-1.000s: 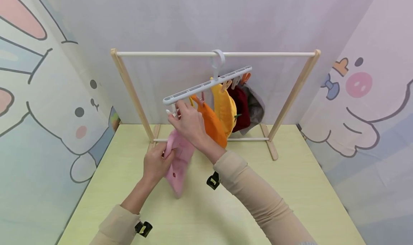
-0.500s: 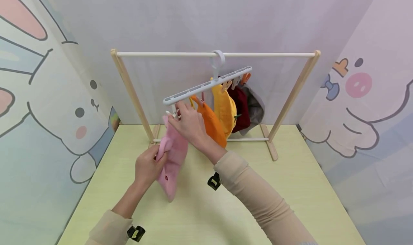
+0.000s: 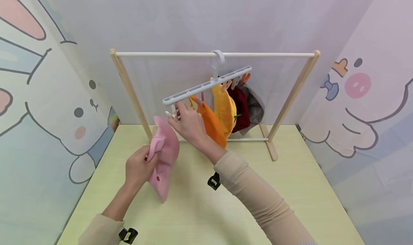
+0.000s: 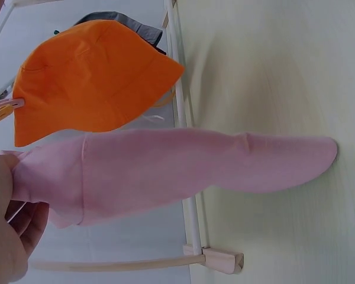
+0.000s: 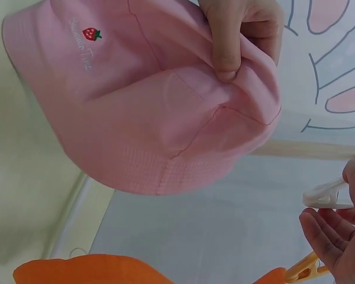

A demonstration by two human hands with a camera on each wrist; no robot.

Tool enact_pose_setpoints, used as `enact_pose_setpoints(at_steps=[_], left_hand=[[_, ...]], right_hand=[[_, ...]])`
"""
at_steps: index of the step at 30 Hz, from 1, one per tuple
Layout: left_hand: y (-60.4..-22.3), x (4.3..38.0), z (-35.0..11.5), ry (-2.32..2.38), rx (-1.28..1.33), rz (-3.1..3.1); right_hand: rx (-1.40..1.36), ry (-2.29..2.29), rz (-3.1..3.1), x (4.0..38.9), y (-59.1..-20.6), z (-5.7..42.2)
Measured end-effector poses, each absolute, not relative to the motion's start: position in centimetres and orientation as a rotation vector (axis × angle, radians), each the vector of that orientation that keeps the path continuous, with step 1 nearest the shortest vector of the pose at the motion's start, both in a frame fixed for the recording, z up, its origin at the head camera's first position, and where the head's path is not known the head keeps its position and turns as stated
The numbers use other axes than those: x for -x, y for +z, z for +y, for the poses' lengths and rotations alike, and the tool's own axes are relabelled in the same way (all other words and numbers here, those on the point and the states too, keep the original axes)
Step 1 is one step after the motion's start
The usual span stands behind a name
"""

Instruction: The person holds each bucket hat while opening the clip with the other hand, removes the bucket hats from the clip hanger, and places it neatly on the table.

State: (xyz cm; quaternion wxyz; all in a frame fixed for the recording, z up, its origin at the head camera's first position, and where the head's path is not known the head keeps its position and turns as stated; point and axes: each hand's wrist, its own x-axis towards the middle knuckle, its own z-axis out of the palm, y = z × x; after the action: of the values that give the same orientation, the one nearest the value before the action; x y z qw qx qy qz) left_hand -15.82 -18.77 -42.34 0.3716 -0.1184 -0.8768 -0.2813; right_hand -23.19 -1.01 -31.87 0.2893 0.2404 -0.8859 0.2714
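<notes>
A left hand [image 3: 138,167] pinches a pink hat [image 3: 165,153] below the near end of the hanger [image 3: 193,90], apart from the white clip [image 5: 317,200] pinched in the right hand [image 3: 191,122] — a slack grip could drop the hat. A second earlier, it hung closer, partly beneath that hand.

The pale yellow-green counter [image 3: 300,180] bears a rack [image 3: 190,54] with wooden posts and white rods, standing toward the back.
</notes>
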Motion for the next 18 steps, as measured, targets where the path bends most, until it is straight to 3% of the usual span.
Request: enact_pose_setpoints(at_steps=[18], left_hand=[[-41.5,15.6,-22.3,-0.642,0.231,-2.246]], right_hand=[[-0.663,0.705,-2.346,23.3,-31.9,-0.7]])
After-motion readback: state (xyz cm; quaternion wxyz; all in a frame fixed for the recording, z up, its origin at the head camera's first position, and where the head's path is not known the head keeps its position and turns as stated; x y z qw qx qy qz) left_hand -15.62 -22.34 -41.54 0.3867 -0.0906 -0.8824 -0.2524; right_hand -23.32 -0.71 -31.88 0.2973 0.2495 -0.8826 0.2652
